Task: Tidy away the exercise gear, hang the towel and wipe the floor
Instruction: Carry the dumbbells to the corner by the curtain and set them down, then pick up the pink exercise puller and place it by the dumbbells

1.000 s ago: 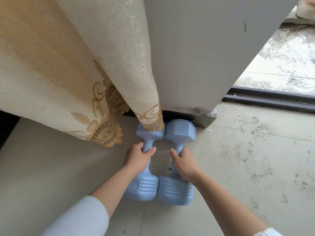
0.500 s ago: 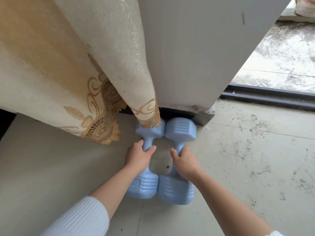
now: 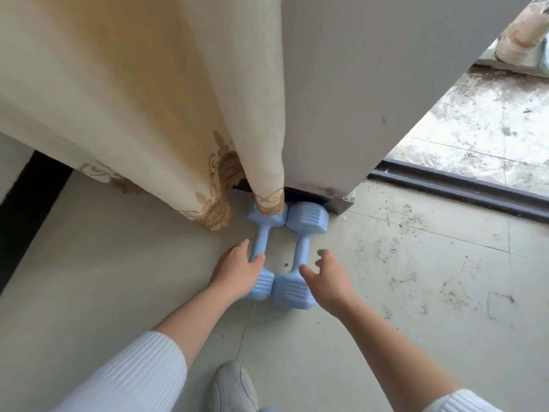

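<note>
Left dumbbell point(image 3: 263, 236) and right dumbbell point(image 3: 307, 217) lie side by side on floor point(image 3: 386, 292), against wall point(image 3: 386, 84), under curtain point(image 3: 178, 114). I see my left hand point(image 3: 237, 272) with fingers clamped round the left handle. My right hand point(image 3: 331, 279) has its fingers apart over the right one.

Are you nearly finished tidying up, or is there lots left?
Done, it seems: the left dumbbell and right dumbbell lie side by side on the floor by the wall and curtain. In hand: the left hand curls round the left one's handle; the right hand is open by the right one. Left: no towel or cloth in view, and the floor has dirty marks, so hanging and wiping remain.
</note>
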Available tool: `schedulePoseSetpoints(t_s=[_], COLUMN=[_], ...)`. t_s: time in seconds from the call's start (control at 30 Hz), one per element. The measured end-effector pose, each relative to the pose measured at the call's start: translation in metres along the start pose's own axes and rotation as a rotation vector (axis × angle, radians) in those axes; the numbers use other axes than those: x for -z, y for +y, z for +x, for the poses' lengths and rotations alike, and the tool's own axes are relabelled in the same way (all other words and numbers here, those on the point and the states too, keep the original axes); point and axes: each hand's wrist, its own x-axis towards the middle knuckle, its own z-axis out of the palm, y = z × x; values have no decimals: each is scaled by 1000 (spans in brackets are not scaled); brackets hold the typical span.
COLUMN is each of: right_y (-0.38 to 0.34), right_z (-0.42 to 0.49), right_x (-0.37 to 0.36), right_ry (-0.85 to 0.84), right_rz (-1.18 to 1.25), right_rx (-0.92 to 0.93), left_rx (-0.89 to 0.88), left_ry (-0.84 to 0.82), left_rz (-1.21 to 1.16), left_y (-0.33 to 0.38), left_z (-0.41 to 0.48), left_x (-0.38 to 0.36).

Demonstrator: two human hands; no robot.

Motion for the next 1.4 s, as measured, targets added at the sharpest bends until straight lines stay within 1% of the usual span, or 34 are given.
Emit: schedulePoseSetpoints(t_s=[0.13, 0.23, 0.3, 0.43, 0.53, 0.63, 0.73, 0.93, 1.03, 1.17, 1.27, 1.4], right_y=[-48, -88, -112, -147, -148, -133, -114, -72, -44, 6, 57, 136], right_z=[-94, -169, -223, -338, -420, -498, -578, -735, -820, -933, -1028, -1154], right_x=[45, 78, 102, 143, 160, 168, 166, 128, 95, 31, -25, -97], right_ry=[-60, -103, -118, -137, -171, -221, -256, -417, -507, -644, -728, -813], right_rz=[-142, -378, -489, -553, -603, -716, -813, -987, -1070, -1169, -1207, -1247], right_rx=[103, 268, 363, 520, 612, 762, 916, 1170, 1298, 1451, 1547, 1669], left_rx=[11, 1, -14, 66, 160, 241, 324, 513, 671, 865, 984, 1120], left_ry=[37, 97, 142, 284, 405, 538, 633, 807, 882, 952, 998, 1005], left_rz=[-41, -49, -45, -106, -191, -261, -309, -445, -499, -559, -580, -570], left_y=[19, 34, 42, 51, 54, 49, 39, -2, -41, -105, -155, -215], left_z=[-107, -196, -260, -395, -497, -592, -683, -860, -953, -1075, -1168, -1289], left_x=[56, 96, 119, 151, 149, 123, 86, 15, -24, -85, -138, -215])
